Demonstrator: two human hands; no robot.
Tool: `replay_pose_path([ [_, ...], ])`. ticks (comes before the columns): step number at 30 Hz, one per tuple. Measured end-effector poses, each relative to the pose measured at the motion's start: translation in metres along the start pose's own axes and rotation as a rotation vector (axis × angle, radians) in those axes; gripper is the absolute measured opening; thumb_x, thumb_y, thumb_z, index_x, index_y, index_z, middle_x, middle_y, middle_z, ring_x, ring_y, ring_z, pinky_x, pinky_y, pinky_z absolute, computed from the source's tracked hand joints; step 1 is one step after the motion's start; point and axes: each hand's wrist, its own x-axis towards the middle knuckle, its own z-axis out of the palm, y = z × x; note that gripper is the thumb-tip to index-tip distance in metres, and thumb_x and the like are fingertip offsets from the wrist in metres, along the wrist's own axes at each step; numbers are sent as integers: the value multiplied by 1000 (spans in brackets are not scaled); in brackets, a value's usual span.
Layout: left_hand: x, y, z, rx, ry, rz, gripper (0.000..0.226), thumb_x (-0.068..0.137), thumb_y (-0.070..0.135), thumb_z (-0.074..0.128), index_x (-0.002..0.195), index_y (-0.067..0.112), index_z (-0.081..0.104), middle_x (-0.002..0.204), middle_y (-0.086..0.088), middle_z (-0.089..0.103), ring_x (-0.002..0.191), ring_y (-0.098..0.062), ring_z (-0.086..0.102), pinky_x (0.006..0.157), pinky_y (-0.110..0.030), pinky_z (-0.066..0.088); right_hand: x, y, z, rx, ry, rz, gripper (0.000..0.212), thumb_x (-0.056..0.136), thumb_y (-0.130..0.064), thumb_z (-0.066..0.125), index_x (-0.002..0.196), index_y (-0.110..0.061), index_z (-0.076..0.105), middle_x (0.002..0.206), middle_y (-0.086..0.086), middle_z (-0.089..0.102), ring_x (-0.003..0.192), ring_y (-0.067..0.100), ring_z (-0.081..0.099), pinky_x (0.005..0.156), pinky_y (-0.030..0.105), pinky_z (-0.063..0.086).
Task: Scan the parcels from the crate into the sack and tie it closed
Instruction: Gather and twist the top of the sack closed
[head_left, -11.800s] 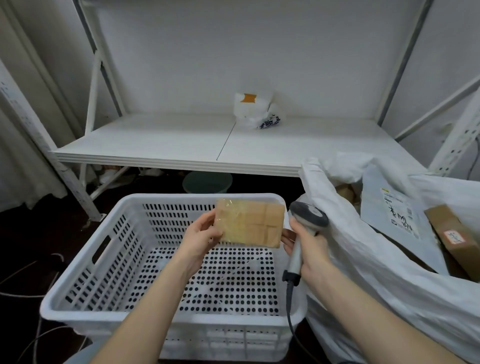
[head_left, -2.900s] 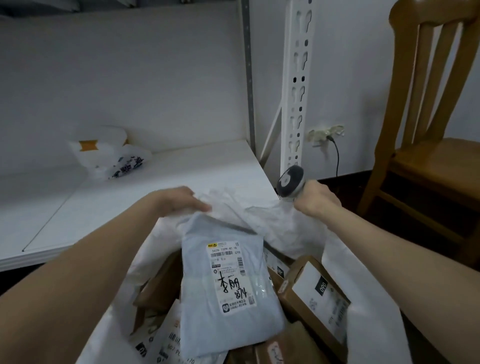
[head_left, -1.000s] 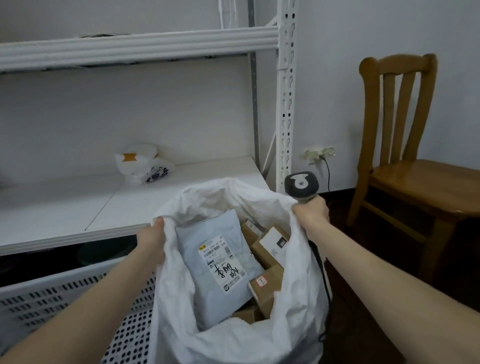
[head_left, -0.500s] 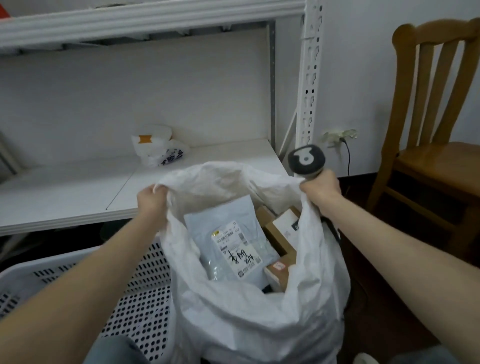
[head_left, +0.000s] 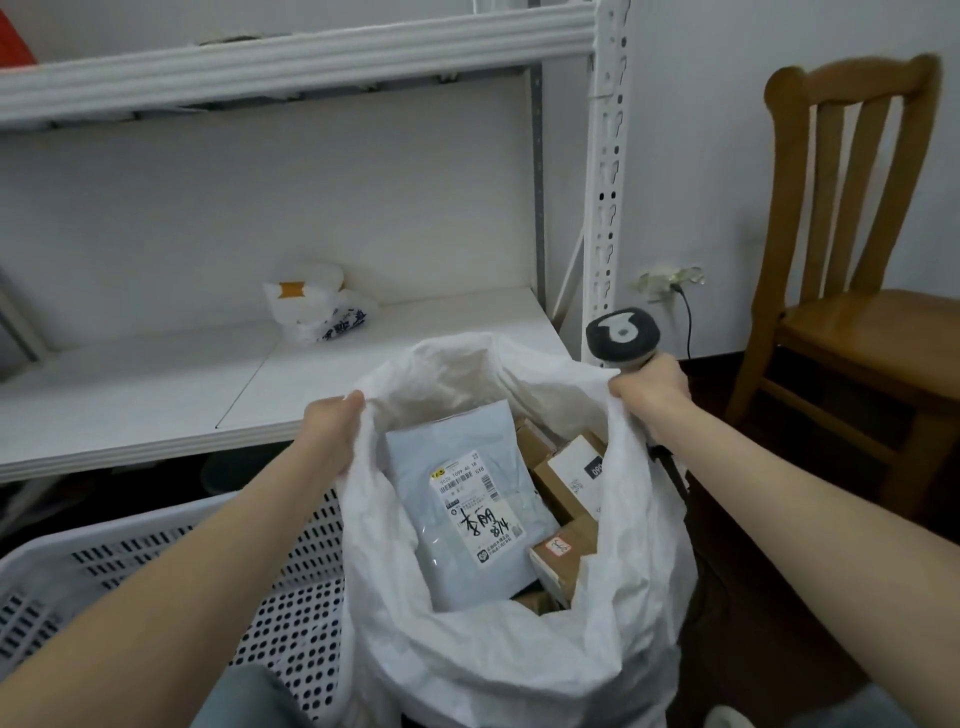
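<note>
Sack (head_left: 519, 649): upright just right of crate (head_left: 156, 545), mouth open. Parcels inside: grey mailer (head_left: 467, 519) on top, label up, cardboard boxes (head_left: 569, 473) beside it.

Left hand (head_left: 332, 431) clenched on left rim of sack. Right hand (head_left: 649, 389) clenched on right rim together with scanner (head_left: 621, 335) handle.

Judgement: sack fabric thin, limp, probably slick. Load looks bulky, fairly heavy; box corners may poke through. Best hold: slack rim well above parcels, gathered into neck, twisted, tied there. Scanner crowds right grip, so tying likely needs it set down first.
</note>
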Motion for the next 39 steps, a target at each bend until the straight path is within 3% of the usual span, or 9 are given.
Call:
replay_pose_path([
  [5, 14, 17, -32, -100, 195, 140, 40, 96, 16, 54, 134, 3, 53, 77, -5, 59, 58, -16, 47, 50, -29, 40, 8, -44, -1, 145, 15, -153, 34, 79, -7, 68, 112, -10, 60, 106, 9, 65, 102, 28, 59, 91, 45, 51],
  [7, 11, 8, -44, -65, 204, 117, 46, 97, 17, 52, 141, 6, 44, 92, -8, 62, 60, -16, 48, 48, -28, 42, 6, -43, 7, 91, -29, -172, 34, 78, -6, 68, 111, -10, 60, 104, 9, 65, 101, 28, 60, 90, 45, 52],
  [11, -11, -14, -38, 171, 57, 80, 59, 98, 20, 54, 149, 10, 27, 141, -22, 45, 115, -41, 54, 95, -47, 48, -16, -11, 19, -171, -134, -159, 30, 78, -9, 66, 106, -12, 58, 101, 13, 64, 97, 32, 61, 85, 40, 54],
  [14, -30, -14, -28, 316, -6, 117, 75, 93, 36, 60, 152, 12, 20, 149, -20, 36, 129, -41, 42, 99, -48, 43, -28, 1, 11, -150, -177, -125, 26, 74, -6, 66, 98, -11, 57, 99, 13, 63, 98, 32, 61, 86, 41, 54],
  [22, -103, -54, -35, 140, -211, -140, 54, 84, 49, 65, 116, 12, 43, 102, -9, 55, 90, -27, 55, 78, -46, 51, -54, 9, -47, -131, -293, -73, 44, 75, -4, 71, 115, -8, 55, 111, 12, 57, 105, 29, 53, 84, 37, 46],
  [26, -137, -79, -39, 185, -376, -252, 58, 86, 54, 61, 120, 8, 51, 106, -15, 63, 90, -31, 64, 74, -44, 58, -79, 26, -66, -135, -363, 2, 41, 80, -6, 70, 115, -12, 49, 101, 6, 53, 97, 25, 49, 87, 40, 44],
  [30, -157, -56, -27, -76, -282, -106, 30, 93, 5, 58, 121, -1, 51, 80, -13, 59, 62, -24, 65, 46, -29, 56, -105, 44, -76, -126, -467, 80, 38, 79, -7, 70, 114, -11, 56, 100, 11, 57, 89, 25, 54, 74, 38, 50],
  [34, -135, -12, -36, -326, -117, 2, 43, 90, 6, 65, 127, -6, 48, 106, -19, 61, 97, -33, 63, 74, -37, 55, -114, 25, -67, -15, -381, -5, 42, 73, 7, 64, 113, -6, 60, 98, 9, 60, 88, 21, 55, 74, 35, 51],
  [39, -119, -29, -45, -157, 18, 66, 45, 88, 3, 65, 129, -2, 48, 121, -21, 57, 106, -35, 60, 79, -38, 55, -115, -7, -40, 53, -352, -75, 39, 69, 7, 62, 107, 0, 63, 102, 17, 65, 93, 28, 63, 70, 35, 56],
])
